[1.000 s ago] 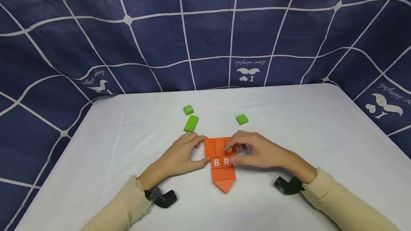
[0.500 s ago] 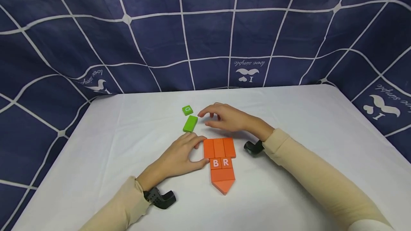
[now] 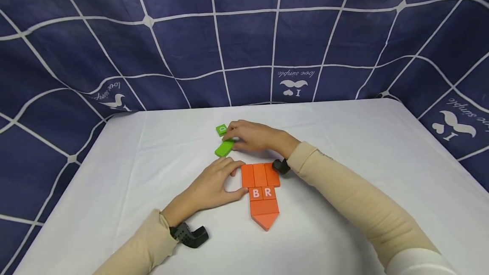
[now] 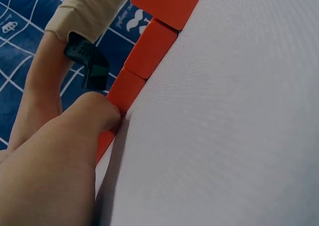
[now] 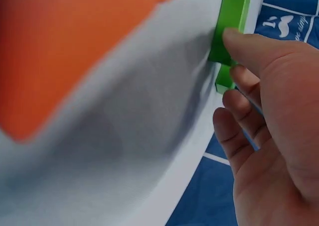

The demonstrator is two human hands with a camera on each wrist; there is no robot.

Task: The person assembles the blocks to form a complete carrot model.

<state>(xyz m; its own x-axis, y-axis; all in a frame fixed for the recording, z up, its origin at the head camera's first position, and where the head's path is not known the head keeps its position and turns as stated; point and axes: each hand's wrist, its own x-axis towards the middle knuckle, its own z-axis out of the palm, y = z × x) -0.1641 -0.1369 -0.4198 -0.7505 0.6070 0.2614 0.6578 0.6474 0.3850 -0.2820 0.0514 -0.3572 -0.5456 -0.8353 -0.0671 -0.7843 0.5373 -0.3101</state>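
Orange blocks lie flat in an arrow shape: a row of three long ones, letter tiles B (image 3: 256, 193) and R (image 3: 268, 192), a rectangle (image 3: 264, 206) and a pointed block (image 3: 265, 220). My left hand (image 3: 214, 185) holds the leftmost orange block (image 3: 247, 176), index finger at its far corner, thumb at its near one. Farther back, my right hand (image 3: 252, 136) grips a green rectangular block (image 3: 223, 148). In the right wrist view its thumb (image 5: 244, 42) lies on that block; its index finger is hidden there. Beside the fingertips sits a green D tile (image 3: 221, 130).
Everything lies on a white-covered table (image 3: 336, 130). A dark blue curtain (image 3: 244, 41) with white grid lines hangs behind it. The right forearm (image 3: 344, 186) reaches across above the table, its wrist camera (image 3: 280, 166) just over the rightmost orange block (image 3: 272, 178).
My right hand has left the orange blocks, moved back and left, and taken hold of the green rectangle, which turned slightly. A green square seen earlier is out of sight. My left hand stays put.
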